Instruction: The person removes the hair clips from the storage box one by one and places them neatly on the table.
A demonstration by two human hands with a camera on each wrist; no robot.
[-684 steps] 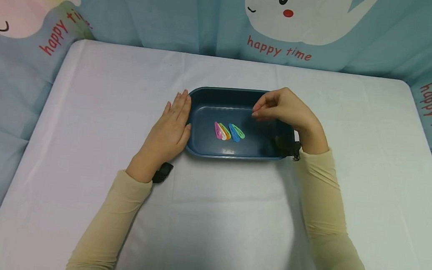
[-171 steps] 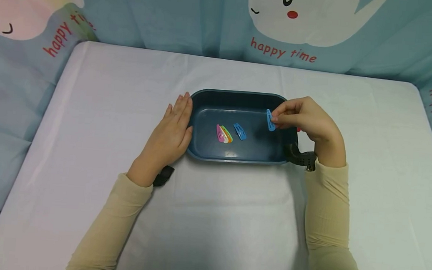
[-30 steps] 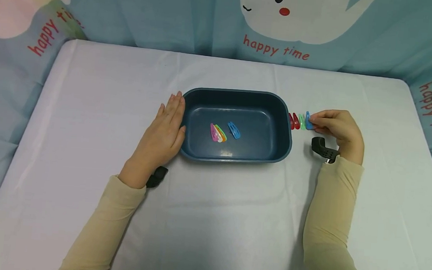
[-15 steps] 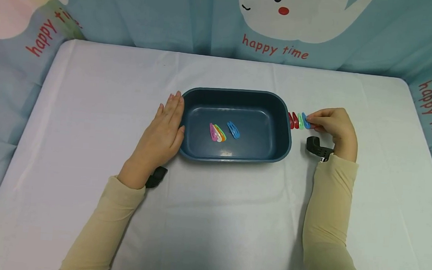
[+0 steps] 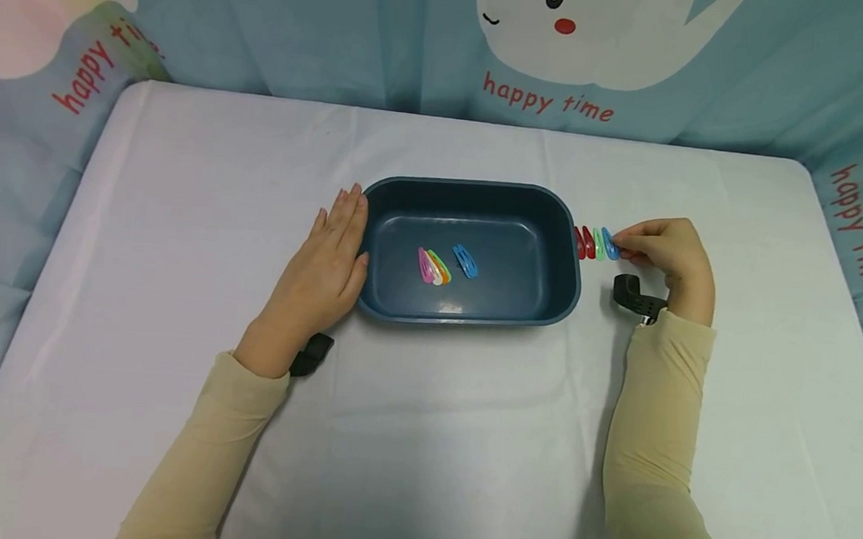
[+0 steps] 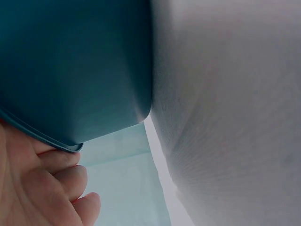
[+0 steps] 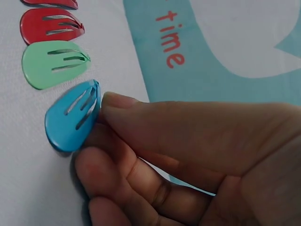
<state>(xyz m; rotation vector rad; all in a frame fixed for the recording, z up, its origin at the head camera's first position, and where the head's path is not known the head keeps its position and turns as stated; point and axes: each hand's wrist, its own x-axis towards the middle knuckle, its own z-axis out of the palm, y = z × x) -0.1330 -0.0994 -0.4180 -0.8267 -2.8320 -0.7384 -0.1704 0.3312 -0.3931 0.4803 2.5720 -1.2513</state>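
Note:
My right hand point(image 5: 669, 253) pinches a blue hair clip point(image 7: 73, 117) by its narrow end, between thumb and finger. The clip is at the table, beside a light green hair clip point(image 7: 51, 63) and red hair clips point(image 7: 47, 27), all in a row right of the dark blue tray point(image 5: 473, 318). My left hand point(image 5: 319, 266) lies with straight fingers along the tray's left rim; in the left wrist view its fingers point(image 6: 66, 174) touch that rim. Inside the tray lie another blue hair clip point(image 5: 465, 261) and a fanned group of pink point(image 5: 426, 267), white, orange and green clips.
A white cloth point(image 5: 449, 454) covers the table. Behind it hangs a light blue curtain point(image 5: 306, 27) with printed figures and red lettering. A black wrist mount point(image 5: 636, 296) sits by the right wrist, another point(image 5: 313, 355) by the left.
The light green clip from the tray now lies in the row. My right hand has carried a blue clip from above the tray to the row's right end, shifting it slightly left lately.

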